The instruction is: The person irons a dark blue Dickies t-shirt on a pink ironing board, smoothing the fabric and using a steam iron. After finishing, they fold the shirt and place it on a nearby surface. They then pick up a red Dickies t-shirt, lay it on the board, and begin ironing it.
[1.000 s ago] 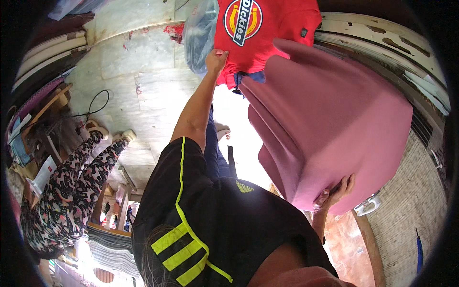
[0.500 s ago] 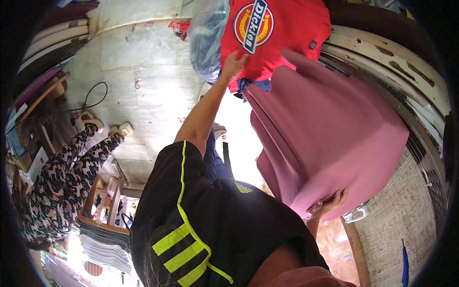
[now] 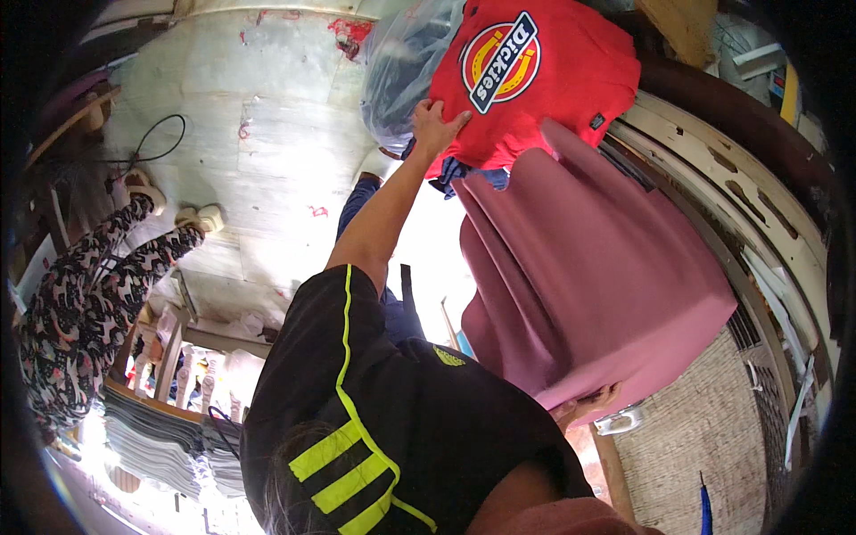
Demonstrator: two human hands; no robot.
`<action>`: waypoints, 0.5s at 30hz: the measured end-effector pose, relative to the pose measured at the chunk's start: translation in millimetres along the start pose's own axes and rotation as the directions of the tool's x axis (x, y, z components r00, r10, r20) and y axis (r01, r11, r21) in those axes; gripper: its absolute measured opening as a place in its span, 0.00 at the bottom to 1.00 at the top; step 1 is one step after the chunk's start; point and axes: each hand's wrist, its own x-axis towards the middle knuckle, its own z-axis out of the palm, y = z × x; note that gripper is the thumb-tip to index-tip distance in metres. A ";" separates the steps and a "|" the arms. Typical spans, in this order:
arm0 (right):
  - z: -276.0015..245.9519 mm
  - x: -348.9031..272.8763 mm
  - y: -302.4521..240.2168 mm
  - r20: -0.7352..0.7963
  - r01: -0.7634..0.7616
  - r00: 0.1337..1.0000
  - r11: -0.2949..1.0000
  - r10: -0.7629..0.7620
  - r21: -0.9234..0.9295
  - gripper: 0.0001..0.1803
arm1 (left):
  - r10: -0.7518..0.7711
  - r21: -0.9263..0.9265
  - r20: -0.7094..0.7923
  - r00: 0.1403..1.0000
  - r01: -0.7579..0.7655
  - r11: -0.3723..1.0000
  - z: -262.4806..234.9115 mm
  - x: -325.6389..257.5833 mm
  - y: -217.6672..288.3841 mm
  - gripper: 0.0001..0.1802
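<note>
Pink cloth [image 3: 597,294] hangs just below the red T-shirt [image 3: 535,80], its lower edge apparently pinched by the right hand [image 3: 584,407], while the left hand [image 3: 435,127] presses fingers-spread against the shirt.

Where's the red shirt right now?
In the head view, the red shirt is up top, right of centre, under the left hand, just above the pink cloth.

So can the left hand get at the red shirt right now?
Probably yes: the left hand lies flat on the red shirt at its lower edge, nothing between them; the right hand is under the pink cloth.
</note>
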 end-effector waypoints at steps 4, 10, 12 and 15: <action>-2.1 11.3 12.8 0.011 0.059 0.998 0.998 -0.060 0.009 0.43 | -0.106 -0.437 0.155 0.982 0.164 0.884 19.9 10.9 -5.5 0.28; -3.6 7.0 13.9 0.000 0.053 0.999 0.999 -0.053 -0.009 0.43 | -0.011 -0.548 0.219 0.976 0.133 0.826 -12.1 -1.9 80.1 0.22; -6.9 6.8 11.4 -0.002 0.059 0.998 0.998 -0.059 -0.015 0.43 | -0.118 -0.216 -0.033 0.992 0.108 0.970 -14.2 0.3 64.9 0.22; -7.3 7.1 10.8 -0.001 0.066 0.998 0.998 -0.066 -0.009 0.43 | -0.344 -0.098 -0.017 0.939 0.340 0.935 -11.0 3.4 29.8 0.21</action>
